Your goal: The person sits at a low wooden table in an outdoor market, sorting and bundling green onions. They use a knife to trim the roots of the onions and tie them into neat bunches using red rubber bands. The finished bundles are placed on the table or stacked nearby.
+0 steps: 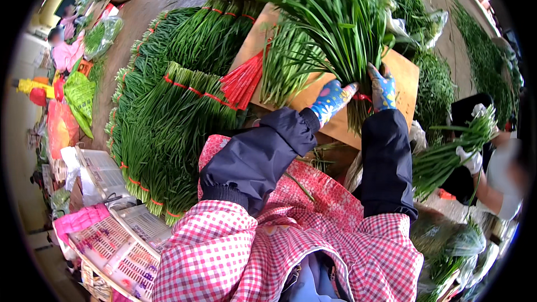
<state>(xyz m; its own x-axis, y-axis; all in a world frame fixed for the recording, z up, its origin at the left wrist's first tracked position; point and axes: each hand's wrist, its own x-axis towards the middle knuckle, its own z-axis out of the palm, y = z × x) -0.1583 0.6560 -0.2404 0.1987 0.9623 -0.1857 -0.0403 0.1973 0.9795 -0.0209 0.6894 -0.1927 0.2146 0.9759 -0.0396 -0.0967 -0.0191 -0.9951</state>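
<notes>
My left hand [333, 100] and my right hand [382, 86], both in blue flowered gloves, hold a large bunch of long green garlic chives [346, 37] from its two sides. Its leaves fan out away from me. A red tie [362, 97] is around the stalks near their cut ends, between my hands. Below the bunch lies a tan board [405, 69]. Loose chives [289, 65] rest on the board to the left, beside a fan of red tie strips [245, 82].
Many red-tied chive bundles [168, 113] are stacked at the left. Plastic crates [126, 239] stand at lower left. Loose greens [436, 88] lie to the right, where a co-worker's white-gloved hand [470, 160] holds another bunch. Other people sit at far left.
</notes>
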